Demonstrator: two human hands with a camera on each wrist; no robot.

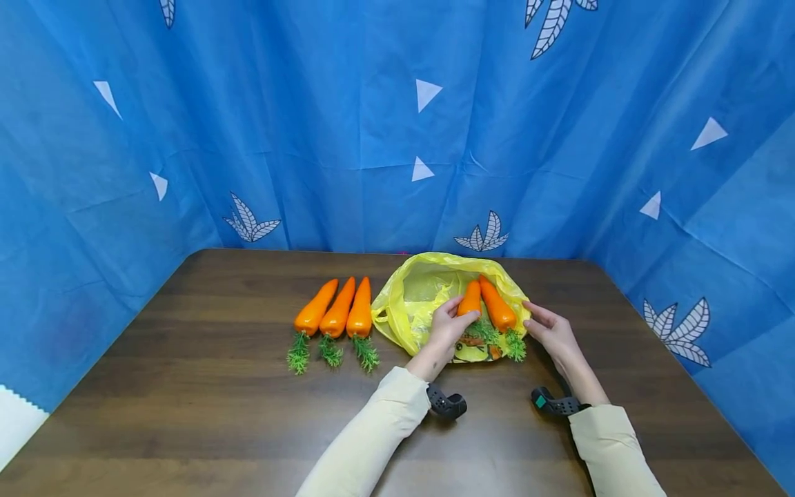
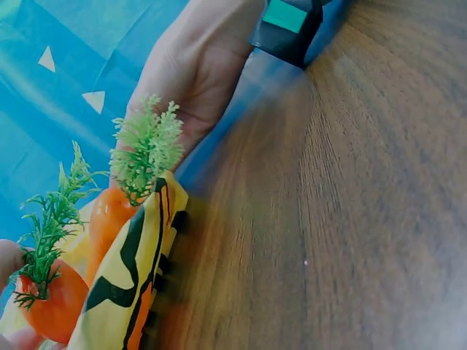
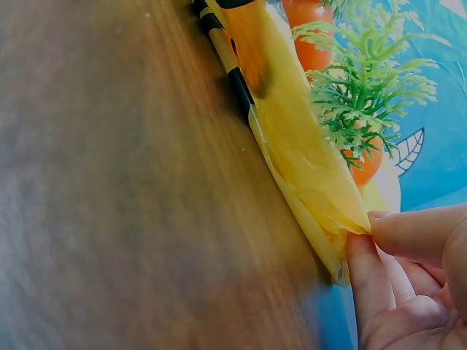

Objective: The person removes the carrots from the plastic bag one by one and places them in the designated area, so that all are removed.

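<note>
A yellow plastic bag point(image 1: 406, 324) lies with its mouth spread wide on the table. My left hand point(image 1: 446, 324) grips a toy carrot point(image 1: 471, 298) at the bag's opening, its green top point(image 2: 51, 226) pointing back toward me. Beside it a second carrot point(image 1: 497, 304) rests in the bag, its leaves point(image 3: 365, 87) sticking out over the edge. My right hand point(image 1: 553, 337) pinches the bag's right edge between thumb and fingers, as the right wrist view shows. Left of the bag, three more carrots point(image 1: 336, 312) lie side by side on the table, tops toward me.
The dark wooden table point(image 1: 205, 386) ends at a blue curtain point(image 1: 323, 124) hanging behind it and along both sides. Black bands point(image 1: 446, 402) circle both wrists. A white patch point(image 1: 17, 424) shows at the lower left.
</note>
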